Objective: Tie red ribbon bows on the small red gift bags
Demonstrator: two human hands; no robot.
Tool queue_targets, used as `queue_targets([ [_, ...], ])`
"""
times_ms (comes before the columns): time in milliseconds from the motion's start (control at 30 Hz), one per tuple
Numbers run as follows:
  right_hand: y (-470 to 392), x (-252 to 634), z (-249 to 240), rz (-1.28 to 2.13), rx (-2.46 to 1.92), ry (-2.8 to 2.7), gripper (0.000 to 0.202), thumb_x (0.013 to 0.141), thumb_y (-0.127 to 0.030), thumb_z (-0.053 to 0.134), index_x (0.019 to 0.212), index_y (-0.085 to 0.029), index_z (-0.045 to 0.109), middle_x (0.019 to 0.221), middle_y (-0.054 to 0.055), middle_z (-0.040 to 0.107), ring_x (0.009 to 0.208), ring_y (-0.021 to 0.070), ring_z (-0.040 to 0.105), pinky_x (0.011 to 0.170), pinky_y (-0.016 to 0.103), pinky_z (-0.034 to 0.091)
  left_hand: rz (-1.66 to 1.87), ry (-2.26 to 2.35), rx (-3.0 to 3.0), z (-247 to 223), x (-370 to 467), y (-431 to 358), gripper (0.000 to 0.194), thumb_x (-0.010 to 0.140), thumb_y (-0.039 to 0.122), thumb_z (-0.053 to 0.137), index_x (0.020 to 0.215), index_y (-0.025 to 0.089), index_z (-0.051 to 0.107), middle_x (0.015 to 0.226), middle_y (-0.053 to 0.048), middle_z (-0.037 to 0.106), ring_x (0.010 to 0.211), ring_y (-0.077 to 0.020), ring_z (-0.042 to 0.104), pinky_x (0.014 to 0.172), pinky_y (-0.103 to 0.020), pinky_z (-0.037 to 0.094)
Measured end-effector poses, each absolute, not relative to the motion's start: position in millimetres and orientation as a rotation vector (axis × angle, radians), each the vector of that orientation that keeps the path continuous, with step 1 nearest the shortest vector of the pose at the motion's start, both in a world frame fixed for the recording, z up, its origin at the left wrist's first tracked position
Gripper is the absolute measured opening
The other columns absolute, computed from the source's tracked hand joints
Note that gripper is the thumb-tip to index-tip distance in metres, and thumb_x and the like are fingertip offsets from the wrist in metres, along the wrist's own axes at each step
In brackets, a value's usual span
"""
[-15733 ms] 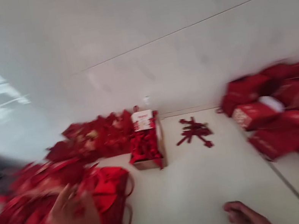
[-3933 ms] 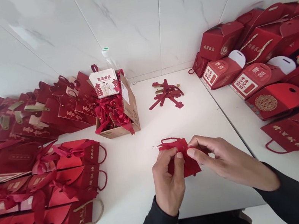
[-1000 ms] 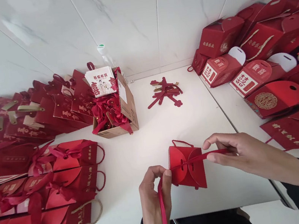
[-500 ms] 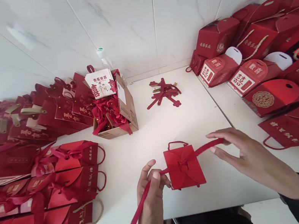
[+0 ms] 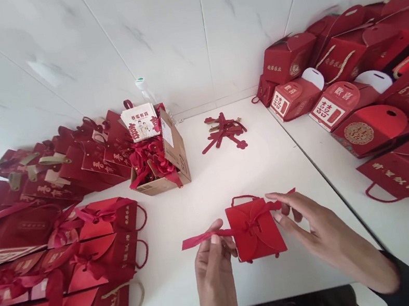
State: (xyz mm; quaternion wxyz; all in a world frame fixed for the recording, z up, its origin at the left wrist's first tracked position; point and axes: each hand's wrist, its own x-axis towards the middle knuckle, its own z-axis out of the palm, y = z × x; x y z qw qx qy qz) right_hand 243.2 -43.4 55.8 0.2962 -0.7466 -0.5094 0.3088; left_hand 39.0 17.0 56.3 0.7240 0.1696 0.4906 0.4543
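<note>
A small red gift box (image 5: 260, 246) with overlapping rounded flaps and a cord handle sits near the table's front edge. A dark red ribbon (image 5: 203, 237) runs across its top and is knotted over the middle. My left hand (image 5: 213, 272) is at the box's left side, thumb and fingers pinching the ribbon, whose free end points left. At the upper right corner, my right hand (image 5: 313, 229) has its bent fingers around the other length of ribbon. That ribbon's tip shows beyond the index finger. The right fingertips are partly hidden.
Left, red gift boxes with ribbon bows (image 5: 104, 255) stand in rows before red gift bags (image 5: 91, 162). A cardboard box (image 5: 175, 150) holds red ribbon pieces and printed cards (image 5: 140, 123). Red straps (image 5: 224, 132) lie at the back; more gift boxes (image 5: 369, 132) stand right.
My right hand has moved left, in against the box's upper right corner. The ribbon's left end, which hung down past my wrist, now points out to the left. The view has shifted slightly.
</note>
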Motion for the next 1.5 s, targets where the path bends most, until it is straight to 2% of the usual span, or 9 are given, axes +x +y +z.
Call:
queue_targets([
  [133,-39.1,239.5,58.1,0.779,-1.965,-1.322,0.031,0.103,-0.054,0.049,0.102,-0.029,0.067,0.092,0.004,0.069,0.077,0.0215,0.062,0.051,0.03,0.045,1.034,1.064,0.505,53.5,41.3,18.5,0.039,0.067,0.052,0.093,0.081,0.018,0.079,0.078,-0.003,0.068,0.072,-0.0118,0.059,0.07,-0.021,0.053],
  [333,-45.5,236.6,64.2,0.689,-1.954,-1.282,0.029,0.104,-0.051,0.051,0.093,-0.028,0.065,0.095,0.005,0.066,0.082,0.0228,0.059,0.053,0.03,0.045,1.053,1.045,0.602,34.7,34.7,16.7,0.032,0.079,0.051,0.084,0.078,0.021,0.076,0.078,-0.002,0.068,0.074,-0.0143,0.059,0.07,-0.025,0.053],
  [467,-51.6,237.0,56.1,0.623,-1.944,-1.291,0.022,0.103,-0.05,0.055,0.103,-0.031,0.066,0.111,0.004,0.065,0.09,0.0226,0.06,0.056,0.03,0.047,1.063,1.143,0.693,28.7,27.5,12.4,0.032,0.082,0.054,0.081,0.088,0.023,0.079,0.111,-0.004,0.075,0.088,-0.0163,0.062,0.083,-0.03,0.053],
  [600,-53.9,235.2,55.2,0.649,-1.954,-1.283,0.021,0.103,-0.051,0.055,0.104,-0.031,0.064,0.117,0.003,0.065,0.1,0.0241,0.062,0.058,0.03,0.048,1.034,1.188,0.875,31.5,21.5,8.9,0.034,0.091,0.057,0.071,0.099,0.025,0.079,0.136,-0.004,0.068,0.096,-0.0178,0.06,0.091,-0.032,0.049],
  [700,-53.7,232.7,61.5,0.701,-1.953,-1.255,0.026,0.103,-0.055,0.054,0.102,-0.031,0.063,0.11,0.002,0.067,0.095,0.0233,0.063,0.056,0.029,0.047,1.046,1.199,0.962,37.2,23.5,11.5,0.036,0.093,0.058,0.066,0.098,0.024,0.079,0.128,-0.006,0.071,0.098,-0.0195,0.059,0.09,-0.032,0.048],
  [900,-48.8,233.7,68.5,0.718,-1.875,-1.289,0.028,0.103,-0.056,0.053,0.102,-0.032,0.065,0.105,0.002,0.067,0.091,0.0221,0.062,0.062,0.03,0.049,1.008,1.252,1.342,53.0,36.3,39.7,0.042,0.095,0.059,0.06,0.082,0.021,0.07,0.082,-0.005,0.068,0.08,-0.0201,0.058,0.075,-0.03,0.047],
  [1033,-45.7,240.2,65.8,0.742,-1.891,-1.334,0.029,0.104,-0.057,0.051,0.104,-0.033,0.066,0.109,0.002,0.066,0.091,0.0217,0.061,0.065,0.031,0.05,0.876,1.301,1.49,53.4,31.2,49.2,0.042,0.096,0.059,0.056,0.08,0.022,0.066,0.081,-0.006,0.067,0.077,-0.0217,0.058,0.072,-0.031,0.046],
  [1233,-33.3,247.4,72.8,0.734,-1.824,-1.431,0.024,0.105,-0.05,0.05,0.101,-0.032,0.064,0.109,0.003,0.067,0.09,0.0212,0.062,0.053,0.028,0.044,0.942,1.139,1.474,62.1,33.0,47.0,0.037,0.099,0.053,0.055,0.089,0.022,0.071,0.108,-0.009,0.073,0.09,-0.0222,0.061,0.083,-0.032,0.047],
  [1500,11.2,255.4,98.2,0.662,-1.683,-1.619,0.014,0.103,-0.031,0.053,0.1,-0.031,0.066,0.106,0.001,0.071,0.096,0.02,0.066,0.062,0.028,0.05,0.912,0.808,1.269,75.7,64.1,90.2,0.029,0.1,0.046,0.059,0.088,0.021,0.064,0.076,-0.001,0.069,0.078,-0.0171,0.06,0.086,-0.031,0.045],
])
